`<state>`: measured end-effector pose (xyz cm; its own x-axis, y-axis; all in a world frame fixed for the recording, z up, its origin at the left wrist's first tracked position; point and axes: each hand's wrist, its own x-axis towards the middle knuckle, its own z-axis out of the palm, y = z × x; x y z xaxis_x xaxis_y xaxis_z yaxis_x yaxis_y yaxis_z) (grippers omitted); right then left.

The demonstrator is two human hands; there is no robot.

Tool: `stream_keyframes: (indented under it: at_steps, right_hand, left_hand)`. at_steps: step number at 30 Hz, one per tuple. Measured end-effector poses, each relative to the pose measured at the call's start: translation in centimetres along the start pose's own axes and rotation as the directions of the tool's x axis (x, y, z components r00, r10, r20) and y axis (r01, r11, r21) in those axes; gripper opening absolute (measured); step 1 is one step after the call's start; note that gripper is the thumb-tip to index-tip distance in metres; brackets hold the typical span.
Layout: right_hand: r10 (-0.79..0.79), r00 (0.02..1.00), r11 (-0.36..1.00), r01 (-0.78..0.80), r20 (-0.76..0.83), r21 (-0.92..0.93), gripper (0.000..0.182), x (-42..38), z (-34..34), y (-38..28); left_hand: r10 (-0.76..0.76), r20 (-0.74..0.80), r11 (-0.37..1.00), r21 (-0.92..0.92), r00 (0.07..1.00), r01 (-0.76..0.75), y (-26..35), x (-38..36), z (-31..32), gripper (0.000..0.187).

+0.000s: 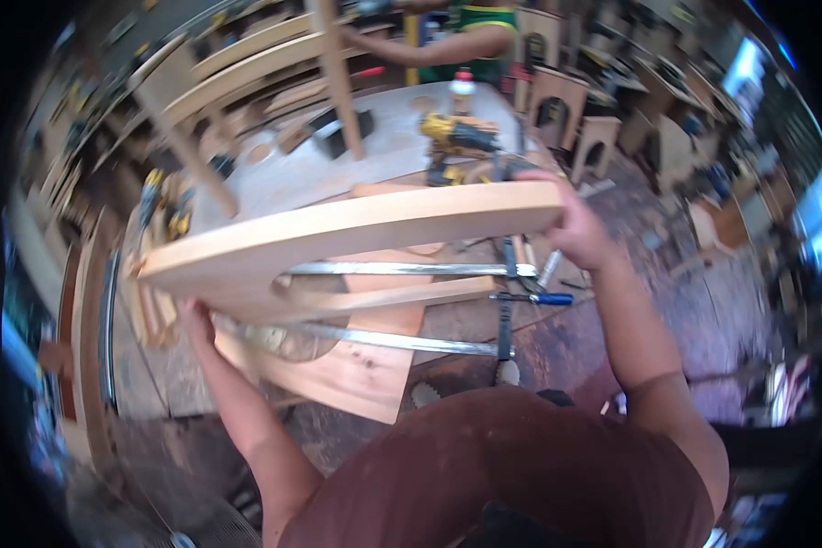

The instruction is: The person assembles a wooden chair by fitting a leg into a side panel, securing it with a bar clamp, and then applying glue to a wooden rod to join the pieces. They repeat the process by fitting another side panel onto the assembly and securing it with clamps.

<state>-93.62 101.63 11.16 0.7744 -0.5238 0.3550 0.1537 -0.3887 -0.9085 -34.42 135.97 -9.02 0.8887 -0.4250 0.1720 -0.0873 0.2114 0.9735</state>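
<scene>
A pale wooden panel (356,222) with a thick curved edge and a cut-out spans the view, tilted above the bench. My right hand (580,230) is closed round its right end. At the lower left, my left hand (197,321) grips the panel's underside near its left end, fingers partly hidden. Beneath lies another wooden board (374,370) with a rounded opening. Two metal bar clamps, an upper one (402,268) and a lower one (393,341), stretch across below the panel. A blue-handled tool (553,299) is near their right ends.
A yellow cordless drill (443,132) and a red-capped bottle (463,89) stand on the worktable (397,114). A black box (338,135) sits beside an upright wooden leg (338,82). Across the table reaches another person's arm (447,47). Cut wooden pieces (557,100) crowd the right.
</scene>
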Motion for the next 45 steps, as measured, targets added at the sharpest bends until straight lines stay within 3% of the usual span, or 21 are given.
stream_keyframes:
  at_steps: [1, 3, 4, 7, 10, 12, 14, 17, 18, 20, 21, 23, 26, 27, 31, 33, 38, 40, 42, 43, 45]
  right_hand:
    - [0.0, 0.996, 0.989, -0.013, -0.091, -0.147, 0.059, -0.2, 1.5, -1.4]
    - [0.155, 0.963, 0.987, -0.14, -0.22, 0.085, 0.058, 0.0, 2.8, -1.2]
    - [0.147, 0.955, 0.988, -0.132, -0.259, 0.077, 0.058, 0.1, 2.6, -1.3]
    - [-0.045, 0.958, 0.989, 0.083, -0.283, 0.123, 0.05, -0.1, 1.1, -1.6]
    - [-0.244, 0.881, 0.966, 0.257, -0.406, -0.021, 0.061, -0.5, -1.9, -5.1]
    - [-0.285, 0.826, 0.956, 0.281, -0.486, -0.083, 0.068, -1.2, -5.2, -6.2]
    - [-0.273, 0.788, 0.934, 0.354, -0.552, 0.044, 0.061, -2.9, -8.7, -6.7]
    - [-0.262, 0.75, 0.924, 0.378, -0.607, 0.067, 0.056, -8.2, -14.9, -7.4]
    - [-0.252, 0.72, 0.926, 0.373, -0.647, 0.055, 0.055, -10.6, -17.3, -7.3]
    - [-0.187, 0.678, 0.94, 0.333, -0.71, 0.07, 0.052, -16.4, -21.8, -7.0]
    - [-0.189, 0.679, 0.939, 0.335, -0.709, 0.07, 0.052, -19.2, -23.7, -6.7]
    - [-0.146, 0.499, 0.922, 0.383, -0.854, 0.066, 0.054, -25.3, -27.6, -6.2]
    - [-0.088, 0.417, 0.948, 0.315, -0.905, 0.053, 0.051, -36.0, -34.3, -4.0]
    - [-0.046, 0.348, 0.954, 0.295, -0.936, 0.062, 0.05, -39.2, -35.4, -4.0]
    - [-0.006, 0.248, 0.985, 0.166, -0.969, 0.037, 0.049, -54.7, -41.4, -1.9]
    - [0.002, 0.087, 0.993, 0.118, -0.996, 0.012, 0.048, -61.2, -43.5, -0.9]
    - [0.015, -0.127, 0.997, 0.076, -0.992, 0.005, 0.054, -73.6, -45.9, 1.8]
    - [0.022, -0.179, 0.999, 0.042, -0.984, 0.015, 0.062, -76.5, -46.8, 2.7]
    - [0.04, -0.168, 0.999, 0.036, -0.985, 0.034, 0.066, -79.1, -48.7, 3.5]
    - [0.015, -0.16, 1.0, 0.008, -0.987, 0.014, 0.066, -79.3, -49.8, 3.7]
    - [0.025, -0.161, 1.0, -0.007, -0.987, 0.027, 0.066, -81.1, -52.9, 4.6]
  left_hand:
    - [0.103, 0.047, 0.994, 0.023, 0.994, -0.105, -1.8, 1.3, -1.2, 0.042]
    - [0.252, 0.117, 0.965, 0.04, 0.961, -0.258, -3.2, 2.7, -1.3, 0.103]
    - [0.201, 0.131, 0.968, 0.123, 0.971, -0.217, -2.2, 3.0, -0.6, 0.114]
    - [0.336, 0.046, 0.937, 0.086, 0.941, -0.339, 3.9, 2.0, 4.2, 0.108]
    - [0.407, 0.034, 0.906, 0.112, 0.913, -0.408, 13.8, 0.3, 8.8, 0.103]
    - [0.51, 0.052, 0.831, 0.229, 0.859, -0.507, 21.4, -1.6, 12.8, 0.088]
    - [0.615, 0.097, 0.722, 0.329, 0.782, -0.609, 26.1, -0.9, 14.3, 0.073]
    - [0.618, 0.204, 0.72, 0.24, 0.759, -0.651, 32.6, -3.8, 20.4, 0.056]
    - [0.627, 0.256, 0.725, 0.154, 0.736, -0.672, 34.2, -5.8, 23.4, 0.052]
    - [0.604, 0.374, 0.65, 0.279, 0.704, -0.706, 37.1, -12.2, 30.1, 0.043]
    - [0.596, 0.441, 0.646, 0.233, 0.671, -0.726, 37.4, -15.4, 33.5, 0.042]
    - [0.565, 0.517, 0.627, 0.239, 0.643, -0.742, 36.9, -22.8, 40.4, 0.041]
    - [0.413, 0.676, 0.629, 0.273, 0.61, -0.728, 34.3, -31.4, 49.7, 0.044]
    - [0.376, 0.715, 0.69, 0.208, 0.589, -0.693, 33.1, -34.2, 53.0, 0.045]
    - [0.252, 0.85, 0.83, 0.055, 0.462, -0.555, 25.7, -43.4, 64.4, 0.046]
    - [0.203, 0.886, 0.858, 0.045, 0.418, -0.512, 21.3, -47.1, 68.9, 0.049]
    - [0.081, 0.935, 0.949, 0.033, 0.345, -0.314, 11.7, -55.2, 77.3, 0.055]
    - [0.02, 0.941, 0.969, 0.065, 0.337, -0.239, 9.7, -57.0, 80.3, 0.056]
    - [0.036, 0.969, 0.988, 0.001, 0.243, -0.151, 7.9, -58.2, 83.6, 0.06]
    - [0.025, 0.965, 0.989, 0.013, 0.261, -0.145, 6.6, -58.3, 85.6, 0.06]
    - [-0.026, 0.991, 0.999, 0.02, 0.129, 0.048, 3.5, -58.1, 90.1, 0.063]
